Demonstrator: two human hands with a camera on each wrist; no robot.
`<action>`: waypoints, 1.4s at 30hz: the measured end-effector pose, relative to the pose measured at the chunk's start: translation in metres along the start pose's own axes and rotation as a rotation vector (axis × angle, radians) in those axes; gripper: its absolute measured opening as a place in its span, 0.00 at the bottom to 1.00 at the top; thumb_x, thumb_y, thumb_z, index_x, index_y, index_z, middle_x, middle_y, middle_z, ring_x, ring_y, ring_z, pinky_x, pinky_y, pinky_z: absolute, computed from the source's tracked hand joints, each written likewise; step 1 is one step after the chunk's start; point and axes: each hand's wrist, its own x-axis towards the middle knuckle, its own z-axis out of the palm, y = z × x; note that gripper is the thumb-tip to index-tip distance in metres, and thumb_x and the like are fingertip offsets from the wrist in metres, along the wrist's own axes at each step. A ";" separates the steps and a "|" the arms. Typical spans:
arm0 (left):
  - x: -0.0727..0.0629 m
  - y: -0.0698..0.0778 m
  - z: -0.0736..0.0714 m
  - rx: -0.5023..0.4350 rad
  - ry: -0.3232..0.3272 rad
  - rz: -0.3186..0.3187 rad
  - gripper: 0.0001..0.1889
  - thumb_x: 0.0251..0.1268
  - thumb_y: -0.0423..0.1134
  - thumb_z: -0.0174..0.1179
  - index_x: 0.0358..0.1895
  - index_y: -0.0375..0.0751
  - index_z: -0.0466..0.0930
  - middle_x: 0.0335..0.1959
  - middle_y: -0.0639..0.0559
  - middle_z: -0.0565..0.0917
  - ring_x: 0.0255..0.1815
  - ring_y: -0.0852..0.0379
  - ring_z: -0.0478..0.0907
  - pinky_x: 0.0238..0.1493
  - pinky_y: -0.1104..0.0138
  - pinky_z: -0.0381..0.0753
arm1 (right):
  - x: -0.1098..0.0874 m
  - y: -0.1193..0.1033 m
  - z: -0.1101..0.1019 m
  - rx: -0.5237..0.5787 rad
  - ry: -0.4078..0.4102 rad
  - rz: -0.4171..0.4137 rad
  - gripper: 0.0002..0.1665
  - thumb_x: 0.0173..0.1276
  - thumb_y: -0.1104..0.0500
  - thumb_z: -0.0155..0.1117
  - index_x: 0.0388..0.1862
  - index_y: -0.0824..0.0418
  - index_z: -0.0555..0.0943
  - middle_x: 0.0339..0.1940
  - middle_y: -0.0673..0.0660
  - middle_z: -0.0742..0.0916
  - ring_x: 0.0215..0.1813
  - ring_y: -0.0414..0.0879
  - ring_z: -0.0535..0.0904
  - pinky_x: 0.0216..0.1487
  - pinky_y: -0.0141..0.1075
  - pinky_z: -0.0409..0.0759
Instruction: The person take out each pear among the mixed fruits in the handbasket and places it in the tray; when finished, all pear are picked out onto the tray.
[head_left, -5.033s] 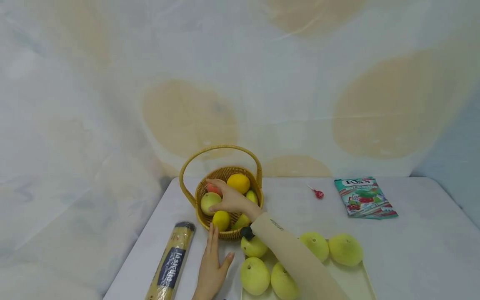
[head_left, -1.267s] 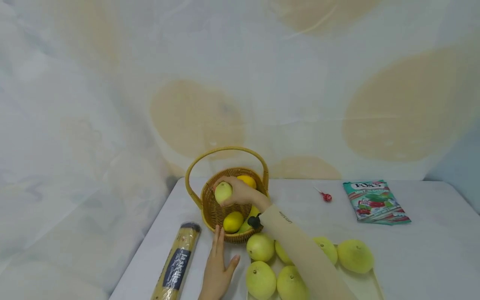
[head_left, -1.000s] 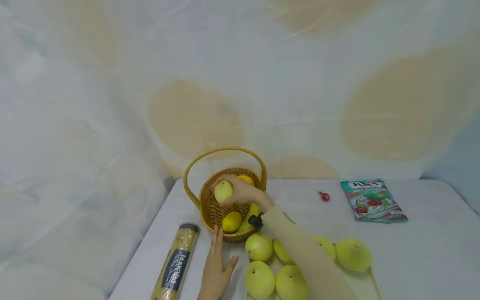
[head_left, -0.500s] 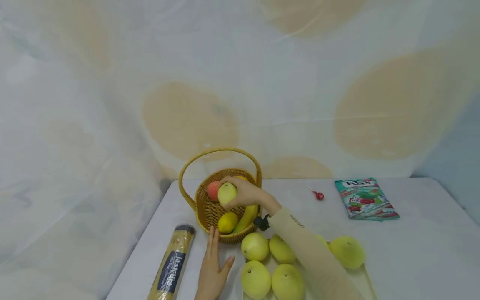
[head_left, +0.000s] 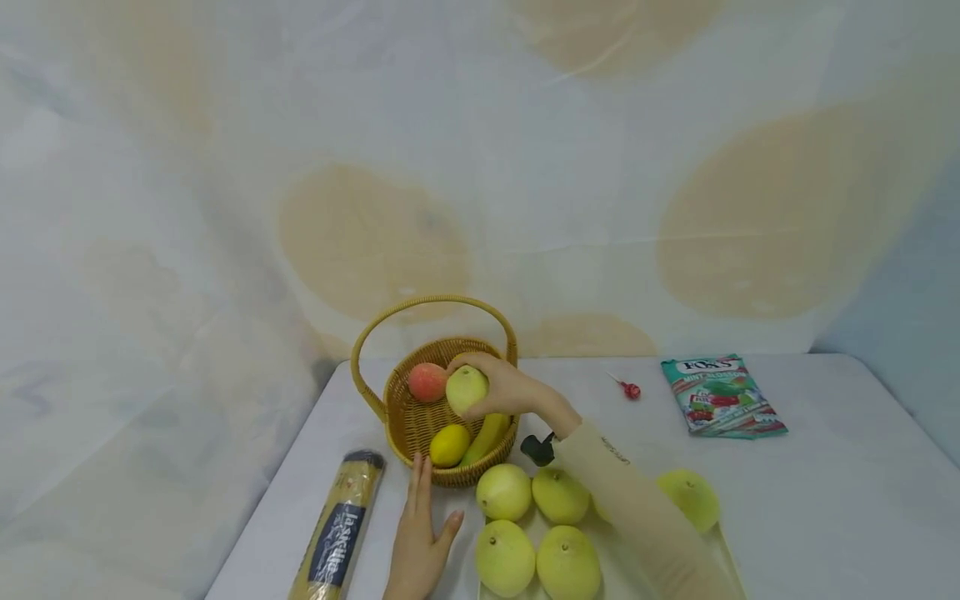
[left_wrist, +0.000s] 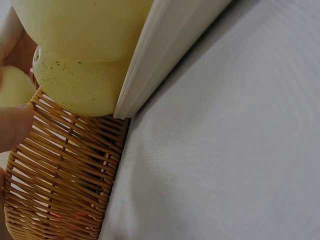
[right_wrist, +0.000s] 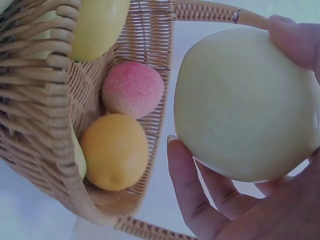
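My right hand (head_left: 502,387) grips a pale yellow-green round fruit (head_left: 467,392), lifted over the right side of the wicker basket (head_left: 403,425). In the right wrist view, the fingers curl round the fruit (right_wrist: 245,105) beside the basket's rim. My left hand (head_left: 420,542) lies with straight fingers, its fingertips at the basket's front rim. Inside the basket are a peach (head_left: 428,382), a lemon (head_left: 450,446) and a banana (head_left: 487,437). An orange (right_wrist: 115,152) shows there in the right wrist view; in the head view my right hand mostly hides it.
A white tray (head_left: 731,554) with several pale yellow-green fruits (head_left: 567,562) stands before the basket, partly under my right sleeve. A spaghetti pack (head_left: 337,533) lies at left. A red lollipop (head_left: 632,390) and a Fox's candy bag (head_left: 722,397) lie at the back right.
Five seconds ago my right hand reached over the pale fruit in the basket; now it holds that fruit lifted and has moved right, uncovering the peach. My left hand stays at the rim.
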 end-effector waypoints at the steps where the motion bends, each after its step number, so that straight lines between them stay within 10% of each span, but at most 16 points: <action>1: 0.000 0.000 0.000 0.003 0.006 0.005 0.45 0.63 0.43 0.63 0.79 0.46 0.45 0.81 0.49 0.44 0.71 0.29 0.61 0.61 0.33 0.66 | -0.002 -0.001 -0.001 0.004 0.004 -0.009 0.36 0.53 0.61 0.76 0.61 0.56 0.73 0.61 0.56 0.77 0.53 0.49 0.74 0.49 0.41 0.79; 42: 0.001 -0.002 0.000 -0.035 -0.044 -0.026 0.46 0.63 0.43 0.64 0.79 0.45 0.43 0.81 0.49 0.42 0.73 0.32 0.59 0.65 0.35 0.64 | -0.088 -0.021 -0.015 -0.085 0.042 -0.055 0.36 0.52 0.58 0.76 0.61 0.55 0.74 0.58 0.54 0.79 0.53 0.47 0.73 0.54 0.41 0.74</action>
